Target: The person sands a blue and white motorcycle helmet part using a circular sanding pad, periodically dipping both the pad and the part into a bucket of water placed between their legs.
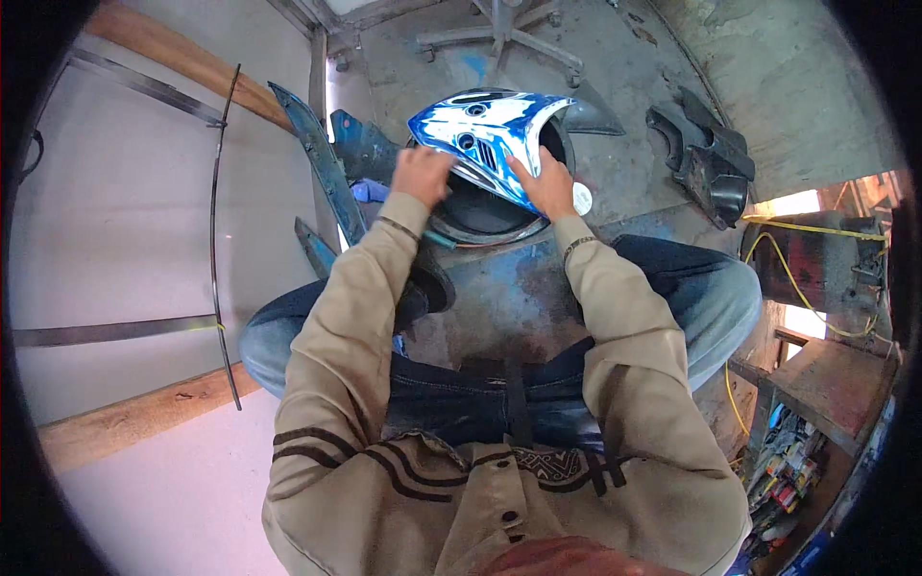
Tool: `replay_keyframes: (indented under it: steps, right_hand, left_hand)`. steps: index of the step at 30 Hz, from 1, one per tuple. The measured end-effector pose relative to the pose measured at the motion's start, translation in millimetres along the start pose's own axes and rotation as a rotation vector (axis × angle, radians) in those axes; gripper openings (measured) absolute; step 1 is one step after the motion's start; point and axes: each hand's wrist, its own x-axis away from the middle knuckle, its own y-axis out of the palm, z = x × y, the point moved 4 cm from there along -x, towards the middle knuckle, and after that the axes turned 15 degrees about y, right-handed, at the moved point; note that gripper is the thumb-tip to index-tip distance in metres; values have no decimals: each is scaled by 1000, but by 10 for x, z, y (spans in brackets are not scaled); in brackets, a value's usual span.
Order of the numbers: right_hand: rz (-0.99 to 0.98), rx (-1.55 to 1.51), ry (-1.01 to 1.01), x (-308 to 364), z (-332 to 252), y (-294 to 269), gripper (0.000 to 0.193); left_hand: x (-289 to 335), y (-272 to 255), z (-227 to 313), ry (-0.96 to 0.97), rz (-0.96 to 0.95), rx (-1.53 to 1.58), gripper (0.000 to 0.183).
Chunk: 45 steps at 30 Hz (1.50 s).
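Note:
A blue and white plastic fairing panel, with round holes and slots, lies across the rim of a round dark basin. Its paint is patchy, white showing through the blue. My right hand grips the panel's near right edge, the thumb on top and the other fingers mostly out of sight. At the panel's near left edge is my left hand, with its fingers curled in. Whatever those fingers hold is hidden.
Dark plastic panels lean by the wall on the left. A black molded part lies on the floor at right. A wheeled chair base stands beyond the basin. A yellow cable hangs near a wooden shelf.

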Motion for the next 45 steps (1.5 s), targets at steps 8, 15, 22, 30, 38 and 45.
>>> replay_keyframes:
  steps: [8, 15, 22, 30, 38, 45]
  right_hand:
    - [4, 51, 29, 20, 24, 43, 80]
    - [-24, 35, 18, 12, 38, 35, 80]
    - [40, 69, 35, -53, 196, 84, 83]
    - [-6, 38, 45, -9, 69, 67, 77]
    - [-20, 19, 14, -47, 122, 95, 87]
    - [16, 60, 23, -21, 80, 106, 85]
  left_hand:
    - [-152, -40, 749, 205, 197, 362, 25]
    - [-25, -87, -296, -25, 125, 88, 17]
    - [-190, -42, 461, 259, 155, 309, 18]
    - [-134, 119, 607, 18, 41, 253, 22]
    - [-36, 62, 116, -22, 44, 176, 18]
    - [-168, 58, 1040, 212, 147, 384, 24]
